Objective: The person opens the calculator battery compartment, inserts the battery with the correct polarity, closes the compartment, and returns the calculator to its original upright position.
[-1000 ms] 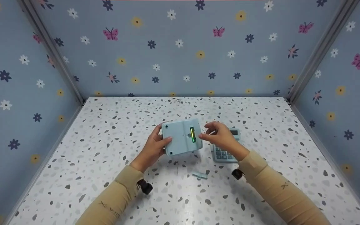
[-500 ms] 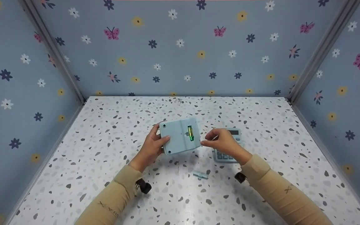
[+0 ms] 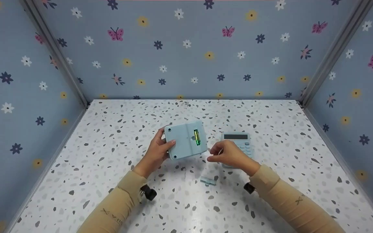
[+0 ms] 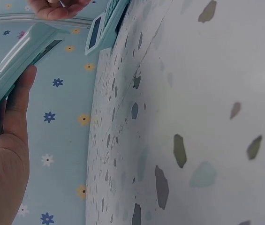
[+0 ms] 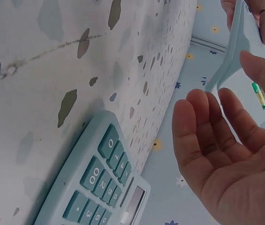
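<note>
My left hand (image 3: 155, 153) grips a pale blue calculator (image 3: 181, 145) by its left side, thumb across the back. Its back faces the head camera and its key side is hidden. In an uncovered slot near its right end sits a green and yellow battery (image 3: 197, 137). Just right of the calculator, my right hand (image 3: 231, 155) hangs with loosely bent fingers; the right wrist view shows the thumb apart and nothing held. Below, on the table, lies a small pale blue battery cover (image 3: 208, 181).
A second pale blue calculator (image 3: 236, 136) lies face up on the speckled table (image 3: 125, 129), partly behind my right hand. Its keys (image 5: 97, 171) show close up in the right wrist view. Flower-patterned walls (image 3: 186, 61) enclose the table at the back and sides.
My right hand has moved down and slightly away from the held calculator's edge, uncovering the second calculator's display. The held calculator has shifted slightly left and up. The battery cover lies still.
</note>
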A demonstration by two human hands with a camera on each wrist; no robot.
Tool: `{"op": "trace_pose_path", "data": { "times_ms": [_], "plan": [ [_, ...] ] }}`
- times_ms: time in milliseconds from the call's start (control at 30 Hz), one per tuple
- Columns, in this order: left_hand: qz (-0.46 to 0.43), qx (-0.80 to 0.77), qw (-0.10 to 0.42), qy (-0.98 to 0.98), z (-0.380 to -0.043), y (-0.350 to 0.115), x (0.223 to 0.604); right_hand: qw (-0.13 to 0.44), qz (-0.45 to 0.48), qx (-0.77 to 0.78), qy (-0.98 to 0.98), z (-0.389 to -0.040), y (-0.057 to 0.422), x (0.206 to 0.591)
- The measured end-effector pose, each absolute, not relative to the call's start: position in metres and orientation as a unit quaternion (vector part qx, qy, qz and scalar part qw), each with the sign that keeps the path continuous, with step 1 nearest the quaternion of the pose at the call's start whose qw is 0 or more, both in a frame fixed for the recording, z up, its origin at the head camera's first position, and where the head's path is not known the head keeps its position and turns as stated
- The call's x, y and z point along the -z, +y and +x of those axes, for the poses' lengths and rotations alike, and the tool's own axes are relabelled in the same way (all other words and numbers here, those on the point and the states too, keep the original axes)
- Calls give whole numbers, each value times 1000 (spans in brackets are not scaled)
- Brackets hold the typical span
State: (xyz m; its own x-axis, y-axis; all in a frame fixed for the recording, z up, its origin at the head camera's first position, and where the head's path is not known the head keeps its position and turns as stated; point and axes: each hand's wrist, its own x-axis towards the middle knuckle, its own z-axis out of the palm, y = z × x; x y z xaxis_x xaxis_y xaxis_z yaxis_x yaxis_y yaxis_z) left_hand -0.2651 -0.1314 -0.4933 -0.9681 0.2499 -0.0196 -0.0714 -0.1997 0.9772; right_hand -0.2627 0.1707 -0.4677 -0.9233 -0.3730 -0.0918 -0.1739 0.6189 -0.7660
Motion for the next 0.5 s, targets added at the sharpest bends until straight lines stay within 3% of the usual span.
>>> {"op": "trace_pose_path", "data": {
  "times_ms": [500],
  "plan": [
    [71,-766,105,630,-265,-131,492,158,-214,354,897,-246,166,478]
  ]
}}
